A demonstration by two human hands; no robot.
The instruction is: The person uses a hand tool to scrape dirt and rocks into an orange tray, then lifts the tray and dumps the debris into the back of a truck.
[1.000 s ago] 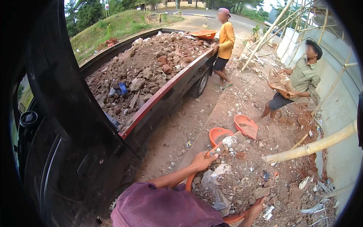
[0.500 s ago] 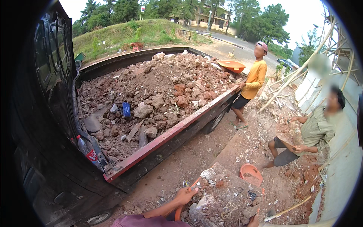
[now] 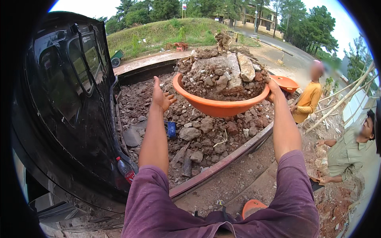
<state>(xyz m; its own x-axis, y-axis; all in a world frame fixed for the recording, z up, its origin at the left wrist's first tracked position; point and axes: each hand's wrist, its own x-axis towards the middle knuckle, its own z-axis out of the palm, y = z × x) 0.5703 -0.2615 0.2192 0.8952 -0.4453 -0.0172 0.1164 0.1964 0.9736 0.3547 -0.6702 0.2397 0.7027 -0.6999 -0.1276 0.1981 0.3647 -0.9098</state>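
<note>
Above the truck bed [image 3: 214, 168], in the head view, the loaded orange basin [image 3: 222, 109] is raised over the rubble [image 3: 206, 125]; half a second ago it sits low beside the truck, with both hands at its sides. The left hand [image 3: 162, 98] is now off the rim, fingers apart, palm just beside the basin's left side. The right hand [image 3: 273, 89] meets the rim at the right; its fingers are partly hidden, and whether they clamp cannot be told. Soil and rock [image 3: 216, 73] remain heaped in the basin. Consequence, as judged: the load is past the side wall, and any remaining control lies with the right hand alone. A second basin [image 3: 285, 82] rests behind, near the co-worker in orange [image 3: 311, 99]. A blue box [image 3: 171, 129] lies on the rubble below.
</note>
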